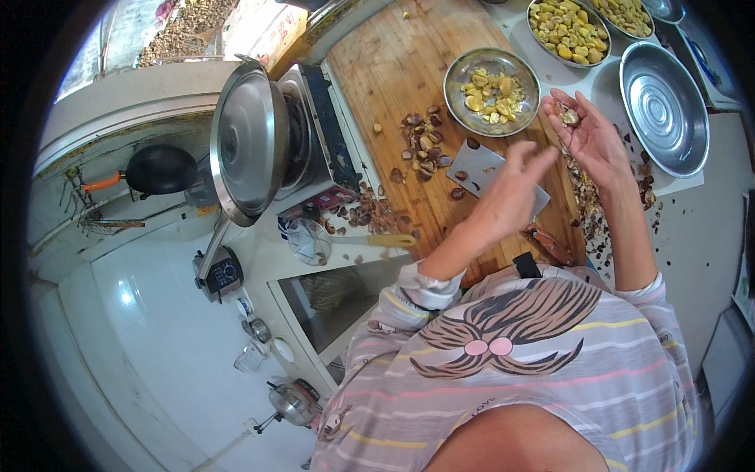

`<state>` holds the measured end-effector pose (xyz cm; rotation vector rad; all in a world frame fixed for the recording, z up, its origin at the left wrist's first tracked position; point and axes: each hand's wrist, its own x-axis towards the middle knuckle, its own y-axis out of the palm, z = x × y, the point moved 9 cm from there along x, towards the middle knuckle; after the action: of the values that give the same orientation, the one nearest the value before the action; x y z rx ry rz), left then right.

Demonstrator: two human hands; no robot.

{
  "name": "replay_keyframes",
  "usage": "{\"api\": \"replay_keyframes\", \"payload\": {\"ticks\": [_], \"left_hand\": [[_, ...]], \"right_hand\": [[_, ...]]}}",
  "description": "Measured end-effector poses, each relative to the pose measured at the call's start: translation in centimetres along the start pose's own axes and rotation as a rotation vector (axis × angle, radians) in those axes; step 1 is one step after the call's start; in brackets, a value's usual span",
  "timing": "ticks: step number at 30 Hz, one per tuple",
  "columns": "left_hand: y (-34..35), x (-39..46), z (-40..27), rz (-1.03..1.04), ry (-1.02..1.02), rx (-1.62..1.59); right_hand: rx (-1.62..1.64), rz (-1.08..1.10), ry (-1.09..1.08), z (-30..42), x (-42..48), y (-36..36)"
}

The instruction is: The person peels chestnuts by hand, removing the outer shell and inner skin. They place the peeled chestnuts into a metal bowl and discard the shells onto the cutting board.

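My right hand [584,130] is palm up beside the steel bowl of yellow chestnut pieces [492,91], with pale chestnut fragments [568,117] resting in its cupped palm. Blurred, my left hand [510,183] hangs over a cleaver [475,168], its fingers apart and no object visible in them. The cleaver lies on the wooden cutting board [383,65], its wooden handle [551,245] towards my body. A few brown chestnuts lie on or beside the blade. Left of it is a pile of chestnuts [426,141], some in dark shells, some partly pale.
A large metal basin [663,109] stands at the right, below bowls of yellow chestnuts [569,32]. Shell scraps [590,206] litter the board's right side. At left are a steel wok [250,141] tilted by the stove and a strainer [309,242] with a yellow handle.
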<state>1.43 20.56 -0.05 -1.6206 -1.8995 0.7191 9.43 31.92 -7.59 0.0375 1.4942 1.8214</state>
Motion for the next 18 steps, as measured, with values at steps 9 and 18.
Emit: {"api": "replay_keyframes", "payload": {"ticks": [9, 18], "left_hand": [[-2.9, 5.7, 5.5, -0.213, 0.034, 0.657], [-2.5, 8.2, 7.5, -0.203, 0.051, 0.703]], "right_hand": [[0.009, -0.013, 0.031, -0.6, -0.1, 0.3], [-0.012, -0.040, 0.020, -0.4, 0.3, 0.4]]}}
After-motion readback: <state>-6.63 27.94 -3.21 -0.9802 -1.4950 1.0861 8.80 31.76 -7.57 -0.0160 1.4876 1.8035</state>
